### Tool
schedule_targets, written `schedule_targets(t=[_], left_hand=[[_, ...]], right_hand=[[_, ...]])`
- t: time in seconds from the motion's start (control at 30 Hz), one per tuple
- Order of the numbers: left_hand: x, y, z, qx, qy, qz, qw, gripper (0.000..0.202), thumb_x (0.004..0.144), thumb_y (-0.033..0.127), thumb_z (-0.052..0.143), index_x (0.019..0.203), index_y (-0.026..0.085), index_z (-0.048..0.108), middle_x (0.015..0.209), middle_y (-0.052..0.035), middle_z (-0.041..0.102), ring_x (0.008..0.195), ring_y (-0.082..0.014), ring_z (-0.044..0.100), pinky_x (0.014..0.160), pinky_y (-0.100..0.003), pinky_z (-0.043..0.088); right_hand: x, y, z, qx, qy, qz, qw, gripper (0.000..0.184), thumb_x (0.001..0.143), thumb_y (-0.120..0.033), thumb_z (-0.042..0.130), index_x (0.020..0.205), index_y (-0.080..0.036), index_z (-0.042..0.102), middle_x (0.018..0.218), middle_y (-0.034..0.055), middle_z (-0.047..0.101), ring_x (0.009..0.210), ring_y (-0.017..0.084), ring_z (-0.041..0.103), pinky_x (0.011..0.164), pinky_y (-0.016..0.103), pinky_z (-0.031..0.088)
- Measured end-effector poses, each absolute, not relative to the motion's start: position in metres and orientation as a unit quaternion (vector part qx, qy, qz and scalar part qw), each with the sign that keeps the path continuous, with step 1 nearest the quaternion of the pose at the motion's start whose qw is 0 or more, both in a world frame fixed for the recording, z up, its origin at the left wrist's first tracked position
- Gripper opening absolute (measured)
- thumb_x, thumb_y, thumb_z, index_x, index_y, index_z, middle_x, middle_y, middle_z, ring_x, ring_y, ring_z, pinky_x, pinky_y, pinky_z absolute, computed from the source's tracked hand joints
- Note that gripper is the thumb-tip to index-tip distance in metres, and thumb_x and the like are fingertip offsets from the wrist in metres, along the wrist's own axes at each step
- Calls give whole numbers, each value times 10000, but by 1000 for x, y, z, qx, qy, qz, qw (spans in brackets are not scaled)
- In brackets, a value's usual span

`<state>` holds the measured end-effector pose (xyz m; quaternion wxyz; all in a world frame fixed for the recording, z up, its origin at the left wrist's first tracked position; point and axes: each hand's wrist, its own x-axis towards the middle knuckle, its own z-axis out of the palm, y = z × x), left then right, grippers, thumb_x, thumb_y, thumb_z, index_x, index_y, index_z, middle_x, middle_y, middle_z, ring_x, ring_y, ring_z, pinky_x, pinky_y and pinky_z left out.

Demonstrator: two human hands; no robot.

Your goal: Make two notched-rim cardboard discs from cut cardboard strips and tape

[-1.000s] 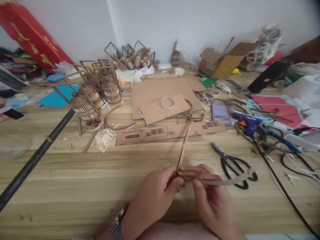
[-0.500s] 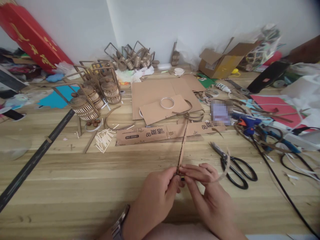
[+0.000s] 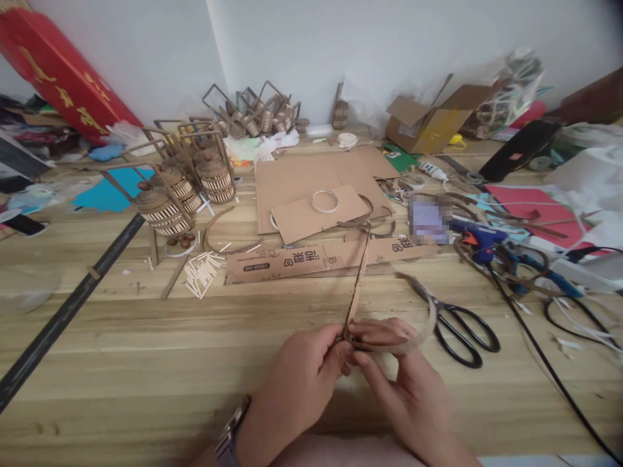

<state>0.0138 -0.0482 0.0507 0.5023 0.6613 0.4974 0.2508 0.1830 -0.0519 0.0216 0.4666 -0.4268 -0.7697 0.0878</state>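
My left hand point(image 3: 309, 366) is closed, thumb and finger pinching the near end of a narrow cardboard strip point(image 3: 359, 282) that points away from me, its corrugated edge showing. A thin brown paper-like strip point(image 3: 424, 334) curls from the fingertips around the right side. My right hand point(image 3: 411, 383) is closed on this curling strip, its fingers laid along it beside the cardboard's end. Where the two strips meet is partly hidden by my fingers. Black-handled scissors point(image 3: 462, 334) lie just right of my right hand, the curl passing in front of their blades.
Ahead lie a printed cardboard piece point(image 3: 277, 263), larger cardboard sheets point(image 3: 302, 168) and a white ring point(image 3: 324, 201). Small wooden sticks point(image 3: 202, 274) and basket-like models point(image 3: 168, 211) stand left. A blue glue gun point(image 3: 481, 243) with its black cord point(image 3: 530, 350) occupies the right.
The brown strip's curl has shifted left and nearer, now lying along my right fingers and over the scissor blades. My hands keep nearly the same place.
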Motion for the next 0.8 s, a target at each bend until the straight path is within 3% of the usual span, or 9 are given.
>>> schedule_targets(t=[0.27,0.47,0.63,0.8], left_hand=[[15,-51,48,670,496,253,491,306,1000,328,400,975,176,665,788,-40,745,717,-175,694,645,-246,446],[12,-50,50,644,469,248,551,334,1000,335,403,926,176,688,814,-44,754,746,-168,709,668,-228,478],[12,-47,51,654,487,254,520,290,980,370,468,987,183,690,825,-31,743,745,-170,675,659,-236,448],[14,-46,53,660,504,250,498,275,984,305,438,907,186,675,791,-22,738,714,-160,668,632,-230,419]], right_hand=[[184,-53,23,-450,-778,34,437,88,940,-210,552,982,-277,593,886,20,779,836,223,723,838,420,484],[183,-54,20,-515,-662,178,514,100,962,-241,523,904,-254,604,808,46,752,719,188,722,612,280,558],[183,-55,19,-459,-733,136,484,91,944,-212,544,960,-257,622,858,38,763,837,217,732,826,388,537],[182,-52,23,-441,-762,92,464,29,919,-234,602,931,-259,593,899,40,759,852,223,722,745,390,545]])
